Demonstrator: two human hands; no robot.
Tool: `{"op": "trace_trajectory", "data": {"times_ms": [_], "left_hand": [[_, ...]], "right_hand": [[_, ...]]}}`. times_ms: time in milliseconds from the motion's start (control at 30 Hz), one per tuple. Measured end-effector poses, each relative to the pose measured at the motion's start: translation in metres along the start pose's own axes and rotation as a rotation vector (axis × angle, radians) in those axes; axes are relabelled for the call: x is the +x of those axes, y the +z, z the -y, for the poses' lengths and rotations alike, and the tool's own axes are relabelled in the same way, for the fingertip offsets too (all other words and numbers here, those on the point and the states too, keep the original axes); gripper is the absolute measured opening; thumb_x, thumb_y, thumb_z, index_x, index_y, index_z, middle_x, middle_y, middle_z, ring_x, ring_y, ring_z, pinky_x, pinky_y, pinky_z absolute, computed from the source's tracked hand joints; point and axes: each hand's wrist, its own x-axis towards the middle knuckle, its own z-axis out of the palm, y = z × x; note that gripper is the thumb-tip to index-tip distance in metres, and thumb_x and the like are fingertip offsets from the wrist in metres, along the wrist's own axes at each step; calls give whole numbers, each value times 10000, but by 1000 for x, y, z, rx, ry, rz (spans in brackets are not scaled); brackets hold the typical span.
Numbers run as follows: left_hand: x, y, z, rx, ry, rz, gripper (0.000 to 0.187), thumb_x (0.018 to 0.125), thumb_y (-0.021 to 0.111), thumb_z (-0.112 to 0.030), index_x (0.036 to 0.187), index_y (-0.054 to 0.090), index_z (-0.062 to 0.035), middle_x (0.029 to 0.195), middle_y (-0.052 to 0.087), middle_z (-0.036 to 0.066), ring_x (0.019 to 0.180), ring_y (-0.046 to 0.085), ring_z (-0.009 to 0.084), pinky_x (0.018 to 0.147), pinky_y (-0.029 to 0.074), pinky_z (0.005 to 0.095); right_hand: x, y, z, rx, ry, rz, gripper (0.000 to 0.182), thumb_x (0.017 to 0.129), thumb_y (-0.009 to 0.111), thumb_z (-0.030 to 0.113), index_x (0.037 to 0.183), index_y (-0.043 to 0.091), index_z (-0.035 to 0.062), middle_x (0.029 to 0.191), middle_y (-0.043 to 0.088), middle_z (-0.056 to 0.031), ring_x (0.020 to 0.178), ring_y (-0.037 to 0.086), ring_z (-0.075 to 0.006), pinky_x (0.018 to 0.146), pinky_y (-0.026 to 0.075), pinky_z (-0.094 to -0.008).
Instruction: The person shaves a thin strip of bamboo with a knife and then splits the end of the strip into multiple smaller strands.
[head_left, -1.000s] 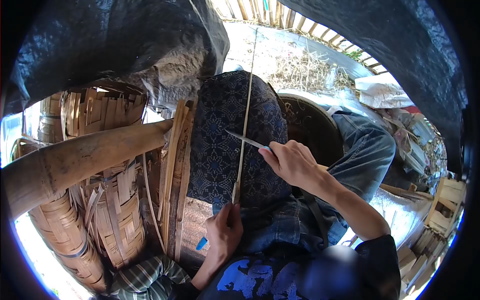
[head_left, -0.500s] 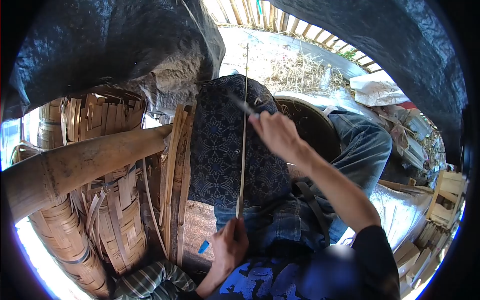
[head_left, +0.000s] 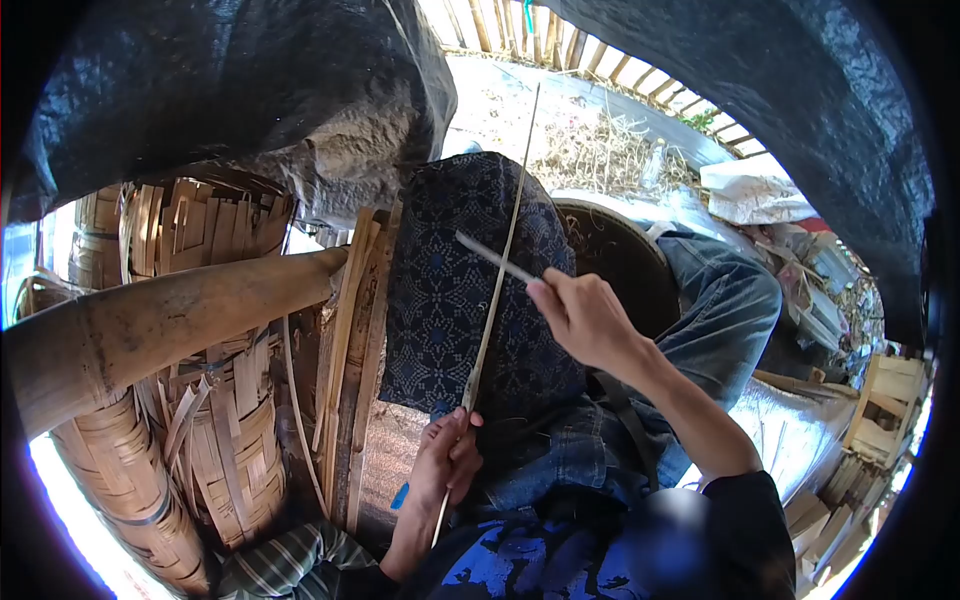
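Observation:
A long thin bamboo strip point(head_left: 508, 240) runs upward from my left hand point(head_left: 447, 455), which is closed around its lower part; a short end sticks out below. My right hand point(head_left: 592, 315) is closed on the handle of a knife point(head_left: 497, 259). The blade points up and left and crosses the strip; whether they touch is unclear. Under both lies a dark blue patterned cloth point(head_left: 435, 300) over my lap. The knife's handle is mostly hidden in my fingers.
A thick bamboo pole point(head_left: 180, 320) juts in from the left, above woven bamboo baskets point(head_left: 235, 450). Split bamboo pieces point(head_left: 355, 370) stand beside the cloth. A round dark container point(head_left: 625, 265) is behind my right hand. Dark plastic sheeting point(head_left: 250, 90) hangs above.
My left hand has moved slightly up and left, with the strip now tilted right and its lower end showing. My right hand and the knife have moved down and right.

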Motion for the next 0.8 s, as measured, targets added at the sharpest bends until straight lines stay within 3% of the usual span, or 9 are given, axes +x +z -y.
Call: {"op": "trace_trajectory", "data": {"times_ms": [67,267,433,500,567,633,667,733,800], "left_hand": [[1,-10,1,-128,-42,48,278,988,435,-268,950,556,-21,515,341,-62,295,225,45,304,204,192],[-19,-13,12,-397,-127,51,267,992,420,-279,965,535,-40,516,331,-62,289,231,50,292,215,194],[-56,-19,18,-325,-125,13,271,991,419,-293,952,516,-43,519,320,-59,288,236,50,287,217,201],[-60,-19,16,-366,-117,46,273,989,427,-282,938,531,-35,501,323,-54,288,250,51,283,220,206],[-60,-12,9,26,-35,-57,281,989,432,-262,911,551,-19,480,298,-60,300,253,50,295,215,206],[-44,-4,2,107,0,-124,281,981,462,-244,907,581,0,476,306,-68,334,272,36,320,205,199],[-35,1,1,254,45,-158,281,976,478,-238,907,593,9,488,336,-68,360,284,27,338,204,201],[-20,10,-1,399,94,-193,282,971,493,-233,907,605,18,501,366,-68,386,296,19,355,204,203],[-8,17,-1,588,179,-205,303,964,511,-239,891,627,31,529,430,-56,438,324,6,395,217,202]], "right_hand": [[-7,2,9,-153,36,14,375,937,533,288,674,524,22,483,528,-156,419,551,-326,410,401,-414],[16,13,-4,-164,92,-10,359,947,516,270,693,511,15,480,488,-175,442,520,-376,408,389,-424],[76,2,-59,-106,114,90,446,1008,371,292,705,529,5,475,462,-150,372,425,-244,399,368,-387],[103,16,-121,-489,-133,22,435,1021,298,316,860,553,2,468,398,-5,338,334,-116,341,323,-235],[129,-10,-97,-122,372,63,440,1022,292,321,1007,559,-28,481,377,-5,347,298,-101,331,303,-237],[117,-28,-57,62,445,-172,472,1022,273,348,998,560,-27,506,369,-2,360,284,-74,305,263,-241],[110,-18,-70,-157,122,-368,482,1021,258,373,895,540,3,483,321,22,355,271,-51,280,217,-245],[66,-21,-29,58,268,16,510,1012,227,425,839,510,37,444,273,45,310,244,-54,268,212,-237],[25,-9,-10,95,15,55,449,1013,294,359,740,499,67,439,359,35,306,279,-50,259,227,-234]]}}
